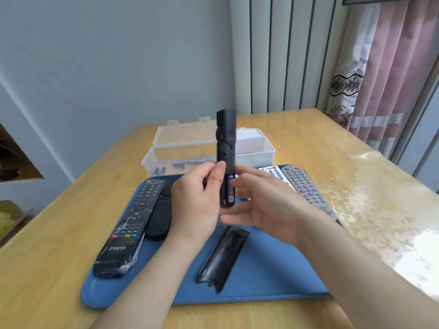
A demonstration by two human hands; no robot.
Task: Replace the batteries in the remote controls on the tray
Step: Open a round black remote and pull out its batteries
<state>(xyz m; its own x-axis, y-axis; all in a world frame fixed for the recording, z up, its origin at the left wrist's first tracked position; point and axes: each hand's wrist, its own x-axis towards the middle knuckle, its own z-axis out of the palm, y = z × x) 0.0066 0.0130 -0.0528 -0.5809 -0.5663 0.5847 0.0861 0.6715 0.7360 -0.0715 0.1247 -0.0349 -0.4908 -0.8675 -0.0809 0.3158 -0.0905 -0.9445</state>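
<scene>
— Where do we stand with this one?

— Our left hand (197,198) grips the black remote (226,143), upright above the tray (273,276), with its back toward us and the thumb on its edge. Our right hand (263,205) is released, fingers straight, just right of the open compartment. We cannot tell whether it touches the casing.

— And inside?

— One battery (231,188) sits in the right slot. The slot beside it looks dark, probably empty. We cannot say if that cell is old or fresh.

— So we are mid-swap.

— We judge so. The battery cover (224,255) lies off on the tray, near us. Next the right hand must either pry that cell out or fetch another from the loose batteries (159,171) by the clear box (206,148) on the far side of the desk (59,233). Then we match the polarity and slide the cover on.

— And the others?

— The wrapped remote (128,229) and small black remote (160,214) lie at the left of the tray. The white remote (270,172) and grey remote (306,188) lie far right.
</scene>
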